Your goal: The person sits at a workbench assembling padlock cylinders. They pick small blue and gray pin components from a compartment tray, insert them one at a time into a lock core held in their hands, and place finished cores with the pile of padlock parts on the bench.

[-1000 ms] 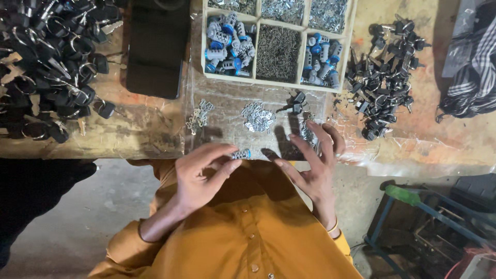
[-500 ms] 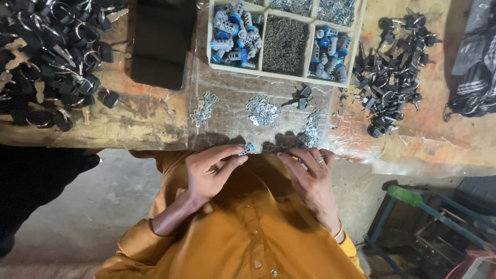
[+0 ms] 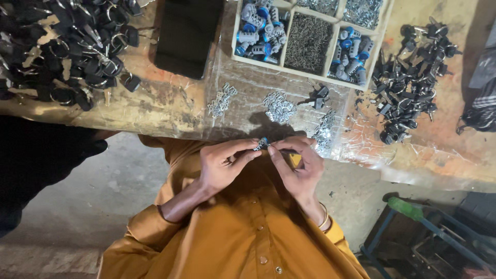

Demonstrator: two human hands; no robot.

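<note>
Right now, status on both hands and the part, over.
Left hand and right hand together pinch a small grey-blue lock part at the bench edge. Nothing between the hands.

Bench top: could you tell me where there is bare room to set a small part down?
Bare wood lies between the key heap and the left metal pile. It is crowded below the tray and around the right key pile.

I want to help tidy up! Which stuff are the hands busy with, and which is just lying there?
In use:
left hand
right hand
small blue-and-grey lock part, pinched between both hands' fingertips

Just lying about:
wooden tray of parts
small metal piece piles
black key heaps
black flat case
</note>
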